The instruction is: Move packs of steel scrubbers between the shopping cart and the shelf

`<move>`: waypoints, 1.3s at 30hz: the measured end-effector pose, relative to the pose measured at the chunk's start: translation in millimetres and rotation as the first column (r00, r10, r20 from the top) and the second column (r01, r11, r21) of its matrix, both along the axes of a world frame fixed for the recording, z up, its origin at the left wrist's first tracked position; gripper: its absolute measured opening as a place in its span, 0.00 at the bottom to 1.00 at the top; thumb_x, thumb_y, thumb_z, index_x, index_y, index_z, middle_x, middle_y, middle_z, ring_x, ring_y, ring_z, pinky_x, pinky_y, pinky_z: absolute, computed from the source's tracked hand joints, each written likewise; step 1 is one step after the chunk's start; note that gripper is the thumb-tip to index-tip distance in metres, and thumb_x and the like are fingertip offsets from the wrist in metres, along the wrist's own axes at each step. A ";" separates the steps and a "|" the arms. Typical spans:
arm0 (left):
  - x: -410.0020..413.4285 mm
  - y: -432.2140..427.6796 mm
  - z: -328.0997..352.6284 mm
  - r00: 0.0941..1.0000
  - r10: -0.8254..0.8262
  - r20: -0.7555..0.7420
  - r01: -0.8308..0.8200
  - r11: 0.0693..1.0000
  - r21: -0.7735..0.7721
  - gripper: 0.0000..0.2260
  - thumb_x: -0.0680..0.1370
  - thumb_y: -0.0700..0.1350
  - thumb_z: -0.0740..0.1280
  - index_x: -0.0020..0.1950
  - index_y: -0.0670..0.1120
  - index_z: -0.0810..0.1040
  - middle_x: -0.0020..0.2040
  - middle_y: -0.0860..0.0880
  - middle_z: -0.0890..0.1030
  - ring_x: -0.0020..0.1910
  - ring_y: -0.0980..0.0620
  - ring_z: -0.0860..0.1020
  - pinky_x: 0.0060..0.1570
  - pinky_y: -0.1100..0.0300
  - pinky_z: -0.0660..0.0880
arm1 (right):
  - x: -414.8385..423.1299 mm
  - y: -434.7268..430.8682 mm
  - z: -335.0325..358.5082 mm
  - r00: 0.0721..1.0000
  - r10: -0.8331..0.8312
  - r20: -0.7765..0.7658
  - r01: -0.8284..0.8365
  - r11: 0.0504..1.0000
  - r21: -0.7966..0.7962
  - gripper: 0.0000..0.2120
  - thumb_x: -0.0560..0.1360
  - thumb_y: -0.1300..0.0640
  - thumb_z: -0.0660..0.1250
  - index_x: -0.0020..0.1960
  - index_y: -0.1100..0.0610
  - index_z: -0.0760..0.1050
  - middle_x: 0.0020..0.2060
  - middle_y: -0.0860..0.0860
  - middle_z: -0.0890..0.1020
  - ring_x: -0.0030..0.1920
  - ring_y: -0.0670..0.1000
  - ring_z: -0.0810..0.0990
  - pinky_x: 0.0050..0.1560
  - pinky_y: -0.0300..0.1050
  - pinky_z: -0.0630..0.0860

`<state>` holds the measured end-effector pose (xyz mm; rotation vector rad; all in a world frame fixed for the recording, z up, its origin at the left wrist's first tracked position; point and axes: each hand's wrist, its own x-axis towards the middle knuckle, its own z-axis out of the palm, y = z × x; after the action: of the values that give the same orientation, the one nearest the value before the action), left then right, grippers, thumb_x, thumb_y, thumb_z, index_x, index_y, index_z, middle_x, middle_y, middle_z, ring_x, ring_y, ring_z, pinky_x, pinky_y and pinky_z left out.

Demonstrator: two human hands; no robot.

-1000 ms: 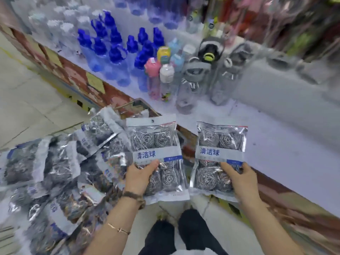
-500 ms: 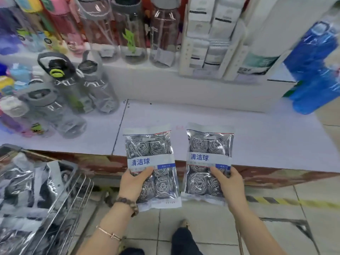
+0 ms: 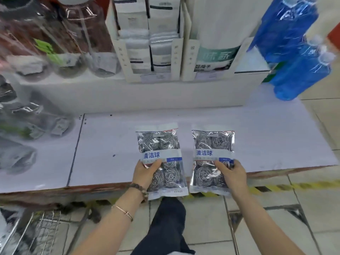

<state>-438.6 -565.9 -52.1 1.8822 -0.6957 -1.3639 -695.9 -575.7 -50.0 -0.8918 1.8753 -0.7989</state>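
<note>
The left hand (image 3: 145,172) is gripping one scrubber pack (image 3: 160,144), thumb across its label, and the right hand (image 3: 232,173) is gripping a second pack (image 3: 212,142) likewise. Both are hanging over the white shelf's (image 3: 110,144) front edge, apparently not yet set down. I'm counting two packs, none shelved, so stocking is barely beginning. The shopping cart (image 3: 42,229) is standing lower left, its load too blurred to count.

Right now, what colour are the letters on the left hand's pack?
Blue, on a white band across the pack; clearest in the head view.
</note>
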 end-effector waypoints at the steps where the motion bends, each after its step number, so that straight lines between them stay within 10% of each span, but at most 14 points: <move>1: -2.4 -14.8 -8.7 1.000 -0.014 -0.012 0.014 1.000 0.017 0.20 0.70 0.51 0.72 0.58 0.44 0.74 0.53 0.48 0.80 0.50 0.52 0.77 0.48 0.60 0.71 | -4.1 -11.2 -5.0 1.000 -0.001 -0.013 0.001 1.000 0.009 0.13 0.71 0.51 0.73 0.47 0.58 0.74 0.38 0.52 0.80 0.36 0.48 0.76 0.33 0.41 0.70; 26: -87.3 -203.3 -106.1 0.989 -0.065 0.131 0.033 0.972 0.232 0.14 0.73 0.45 0.70 0.56 0.42 0.74 0.51 0.46 0.78 0.51 0.46 0.76 0.55 0.54 0.73 | -65.1 -211.4 -121.0 0.978 0.202 -0.055 -0.183 0.952 0.246 0.15 0.71 0.51 0.73 0.50 0.58 0.72 0.38 0.54 0.79 0.34 0.52 0.75 0.37 0.47 0.73; 31: -92.1 -205.9 -116.4 0.951 -0.118 0.287 0.054 0.973 0.224 0.14 0.72 0.48 0.71 0.53 0.45 0.74 0.49 0.47 0.79 0.45 0.50 0.76 0.43 0.60 0.73 | -67.7 -217.5 -127.9 0.958 0.261 -0.118 -0.228 0.944 0.237 0.18 0.72 0.52 0.72 0.55 0.60 0.70 0.38 0.55 0.77 0.34 0.53 0.74 0.33 0.44 0.70; 39: -82.9 -205.3 -114.9 0.923 -0.177 0.342 0.073 0.953 0.295 0.21 0.69 0.52 0.73 0.57 0.44 0.73 0.54 0.46 0.77 0.48 0.48 0.78 0.48 0.55 0.77 | -65.8 -219.0 -120.8 0.876 0.379 -0.298 -0.273 0.899 0.343 0.25 0.71 0.40 0.69 0.60 0.55 0.70 0.50 0.53 0.78 0.46 0.53 0.76 0.43 0.46 0.71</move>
<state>-521.5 -771.3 -167.0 2.3908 -0.8565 -1.2505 -761.7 -794.7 -170.8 -1.1836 2.0045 -0.1439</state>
